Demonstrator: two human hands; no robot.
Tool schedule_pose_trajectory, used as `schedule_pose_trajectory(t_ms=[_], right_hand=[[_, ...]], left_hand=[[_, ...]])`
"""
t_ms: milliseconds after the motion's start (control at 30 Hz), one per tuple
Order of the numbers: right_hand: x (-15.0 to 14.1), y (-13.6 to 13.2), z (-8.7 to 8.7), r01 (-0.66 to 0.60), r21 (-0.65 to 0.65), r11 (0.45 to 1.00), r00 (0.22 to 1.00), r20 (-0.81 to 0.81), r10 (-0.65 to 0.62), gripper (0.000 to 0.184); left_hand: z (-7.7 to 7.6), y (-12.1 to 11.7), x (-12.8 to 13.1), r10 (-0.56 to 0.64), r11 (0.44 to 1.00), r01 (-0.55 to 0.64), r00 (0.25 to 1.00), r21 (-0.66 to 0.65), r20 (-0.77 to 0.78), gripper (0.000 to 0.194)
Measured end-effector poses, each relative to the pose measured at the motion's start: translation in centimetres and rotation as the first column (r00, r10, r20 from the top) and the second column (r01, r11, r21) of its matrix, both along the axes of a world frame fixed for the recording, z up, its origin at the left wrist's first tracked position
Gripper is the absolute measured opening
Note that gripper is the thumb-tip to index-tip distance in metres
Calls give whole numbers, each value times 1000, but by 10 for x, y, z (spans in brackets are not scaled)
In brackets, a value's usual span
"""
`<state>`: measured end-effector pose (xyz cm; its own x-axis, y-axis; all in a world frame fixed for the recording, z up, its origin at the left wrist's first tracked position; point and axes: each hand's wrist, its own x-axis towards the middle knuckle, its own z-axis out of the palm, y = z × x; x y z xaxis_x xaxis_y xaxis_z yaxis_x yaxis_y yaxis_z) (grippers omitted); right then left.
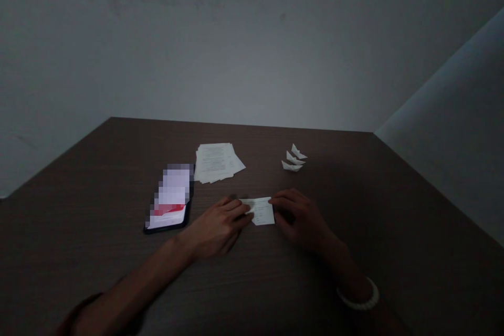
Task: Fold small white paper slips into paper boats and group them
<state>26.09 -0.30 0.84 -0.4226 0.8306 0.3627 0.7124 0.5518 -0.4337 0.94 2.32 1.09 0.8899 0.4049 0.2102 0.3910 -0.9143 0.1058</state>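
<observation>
A paper slip (262, 211) is pressed against the table (252, 278) by the left hand (216, 227) and right hand (296, 219), its long axis lying crosswise, one end clamped by each.

smartphone screen (171, 195): pixelated (blocky blur) | paper slip (261, 211) print: too small to read

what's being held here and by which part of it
A small piece of white paper is held at its two opposite short ends, by the left hand at one end and the right hand at the other.
</observation>
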Motion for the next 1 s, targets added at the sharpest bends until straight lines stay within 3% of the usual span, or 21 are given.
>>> schedule_pose_trajectory(t_ms=[267,633,1000], right_hand=[[0,2,-8,-74,1,997,995,-72,74,25],[0,-1,-4,-105,-55,993,992,-80,101,18],[-6,0,-9,-67,-77,995,994,-93,60,14]], left_hand=[[0,0,0,-12,1000,12,1000,-27,4,43],[-1,-5,3,-37,999,36,999,-33,-39,43],[-3,-7,2,-77,997,79,995,28,-66,37]])
